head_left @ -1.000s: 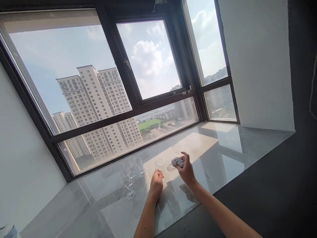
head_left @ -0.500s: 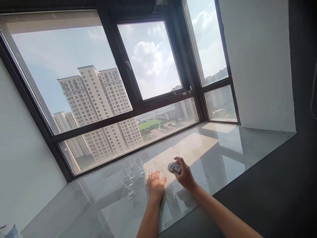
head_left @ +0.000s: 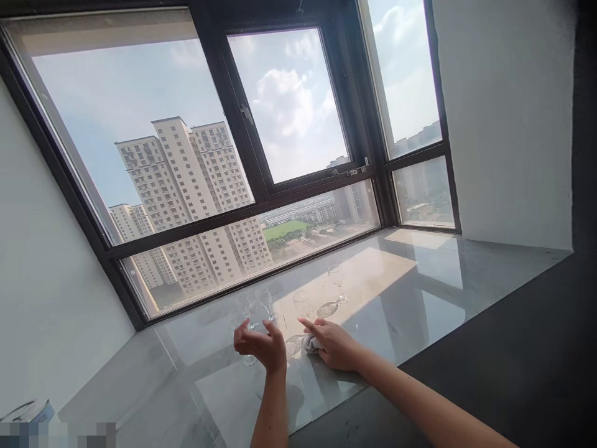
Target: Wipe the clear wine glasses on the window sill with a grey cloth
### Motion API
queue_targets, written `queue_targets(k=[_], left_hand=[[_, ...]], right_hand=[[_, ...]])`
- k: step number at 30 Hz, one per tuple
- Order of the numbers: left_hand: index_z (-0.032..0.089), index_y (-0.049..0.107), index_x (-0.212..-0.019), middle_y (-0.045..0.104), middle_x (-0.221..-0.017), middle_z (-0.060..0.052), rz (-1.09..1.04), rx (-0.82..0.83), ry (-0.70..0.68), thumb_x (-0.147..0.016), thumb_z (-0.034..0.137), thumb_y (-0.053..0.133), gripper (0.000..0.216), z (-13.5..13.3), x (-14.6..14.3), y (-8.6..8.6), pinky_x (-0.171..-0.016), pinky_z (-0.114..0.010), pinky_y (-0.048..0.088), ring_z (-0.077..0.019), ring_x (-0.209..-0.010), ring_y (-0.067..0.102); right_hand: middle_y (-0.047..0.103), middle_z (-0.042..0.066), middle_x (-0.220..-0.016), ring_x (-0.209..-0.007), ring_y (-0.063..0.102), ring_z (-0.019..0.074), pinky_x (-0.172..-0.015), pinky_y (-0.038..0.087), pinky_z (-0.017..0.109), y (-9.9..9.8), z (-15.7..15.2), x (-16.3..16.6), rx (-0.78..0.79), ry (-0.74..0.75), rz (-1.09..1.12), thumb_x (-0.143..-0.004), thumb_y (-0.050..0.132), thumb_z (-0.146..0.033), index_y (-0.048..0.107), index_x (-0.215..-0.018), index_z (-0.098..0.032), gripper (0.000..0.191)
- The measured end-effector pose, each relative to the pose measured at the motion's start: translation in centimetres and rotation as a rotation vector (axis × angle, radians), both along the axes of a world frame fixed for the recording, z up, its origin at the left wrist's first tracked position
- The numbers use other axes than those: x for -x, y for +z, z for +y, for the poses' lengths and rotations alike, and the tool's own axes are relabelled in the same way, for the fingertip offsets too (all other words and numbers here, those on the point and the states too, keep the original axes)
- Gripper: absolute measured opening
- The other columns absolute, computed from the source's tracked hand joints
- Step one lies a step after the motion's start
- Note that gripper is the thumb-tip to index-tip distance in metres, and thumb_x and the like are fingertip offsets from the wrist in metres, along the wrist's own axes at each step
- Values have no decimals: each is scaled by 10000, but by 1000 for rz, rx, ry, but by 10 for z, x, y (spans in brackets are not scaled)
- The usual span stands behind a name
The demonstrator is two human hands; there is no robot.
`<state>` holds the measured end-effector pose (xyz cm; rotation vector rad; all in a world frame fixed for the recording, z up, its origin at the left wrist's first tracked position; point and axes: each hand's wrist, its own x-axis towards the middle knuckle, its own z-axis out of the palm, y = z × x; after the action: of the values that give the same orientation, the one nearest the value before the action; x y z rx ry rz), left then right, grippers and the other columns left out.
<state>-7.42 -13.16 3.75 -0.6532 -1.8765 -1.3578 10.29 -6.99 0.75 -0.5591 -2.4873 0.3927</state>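
From here I see my left hand point(head_left: 261, 344) raised just above the glossy grey marble window ledge point(head_left: 420, 298), palm turned toward me, fingers loosely curled and apart, holding nothing. Right behind it, partly hidden by the fingers, stands a cluster of clear stemmed wine glasses point(head_left: 254, 308), upright and close to the dark window frame point(head_left: 242, 214); the nearest one's foot shows just below my left palm, but I cannot tell whether a fingertip touches it.

My right hand point(head_left: 333, 344) lies low on the ledge, just to the right of the left one, the two hands near each other but apart. Its index finger is stretched out to the left, while the other fingers close over a small crumpled pale grey cloth point(head_left: 310, 342), which is pressed against the marble at the hand's left edge. The cloth lies between my two hands, closer to the right.

Beyond the right hand's outstretched finger stands another clear stemmed glass point(head_left: 302, 303), upright and alone, not touched. Farther right and farther back is one more upright stemmed glass point(head_left: 336, 280), in the sunlit patch of the ledge, well apart from both hands. Through the panes I see tall pale apartment towers point(head_left: 196, 186).
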Motion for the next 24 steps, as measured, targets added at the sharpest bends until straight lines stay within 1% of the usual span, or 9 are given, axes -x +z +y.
queue_targets(k=[3, 6, 9, 12, 15, 18, 21, 22, 24], left_hand=[[132, 275, -1332, 338, -1368, -225, -71, -73, 80, -855, 321, 511, 565, -3, 1, 6, -1087, -523, 306, -360, -1332, 318], [134, 210, -1373, 312, -1404, -237, -162, -69, 91, -861, 397, 534, 661, -4, 1, 10, -1077, -531, 327, -381, -1343, 312], [164, 165, -1394, 306, -1421, -244, -286, -74, 102, -849, 471, 542, 730, -2, 7, 8, -1016, -567, 376, -409, -1331, 337], [211, 120, -1409, 346, -1417, -240, -445, -66, 110, -836, 521, 538, 774, 2, 21, -1, -936, -578, 428, -415, -1309, 396], [254, 92, -1410, 493, -1356, -201, -639, -56, 35, -841, 527, 514, 759, 7, 37, -12, -941, -580, 429, -373, -1209, 551], [281, 136, -1396, 624, -1249, -131, -736, 33, -66, -866, 444, 453, 639, 10, 46, -20, -1002, -589, 385, -334, -1104, 646], [258, 276, -1369, 673, -1183, -139, -713, 124, -94, -850, 345, 433, 549, 13, 51, -26, -1008, -596, 362, -346, -1092, 655], [238, 321, -1362, 686, -1149, -157, -663, 165, -95, -841, 318, 426, 538, 14, 53, -28, -979, -604, 374, -363, -1067, 660], [197, 396, -1353, 707, -1067, -186, -455, 279, -136, -818, 263, 414, 539, 18, 57, -34, -909, -612, 394, -393, -986, 673]], right_hand=[[651, 89, -1197, -1143, 529, 258, -930, 392, 343, 2, -1, 1, -16, 21, -30, -672, 536, -81, 294, -1544, -247, 920], [658, 89, -1162, -1105, 535, 255, -905, 397, 341, 2, 0, 2, -47, 14, -51, -699, 527, -93, 287, -1545, -241, 892], [661, 110, -1133, -1064, 559, 264, -867, 409, 338, 1, 1, 3, -73, -23, -75, -729, 519, -118, 300, -1542, -213, 847], [647, 148, -1197, -1084, 578, 282, -859, 420, 340, 2, 2, 6, -83, -49, -81, -751, 518, -153, 328, -1536, -182, 808], [639, 163, -1255, -1105, 597, 284, -861, 433, 334, 3, 3, 9, -41, -76, -87, -755, 520, -174, 345, -1531, -156, 796], [636, 166, -1286, -1123, 606, 280, -874, 438, 327, 0, 4, 11, 3, -112, -71, -757, 519, -176, 346, -1533, -144, 796], [635, 188, -1288, -1160, 593, 295, -906, 431, 343, -6, 7, 12, 9, -201, -52, -767, 516, -170, 358, -1527, -120, 778], [638, 196, -1279, -1166, 590, 301, -912, 428, 352, -8, 9, 11, 12, -252, -49, -773, 515, -171, 362, -1525, -115, 770], [654, 200, -1243, -1154, 590, 309, -908, 426, 366, -11, 11, 9, 32, -386, -45, -784, 519, -170, 378, -1519, -127, 750]])
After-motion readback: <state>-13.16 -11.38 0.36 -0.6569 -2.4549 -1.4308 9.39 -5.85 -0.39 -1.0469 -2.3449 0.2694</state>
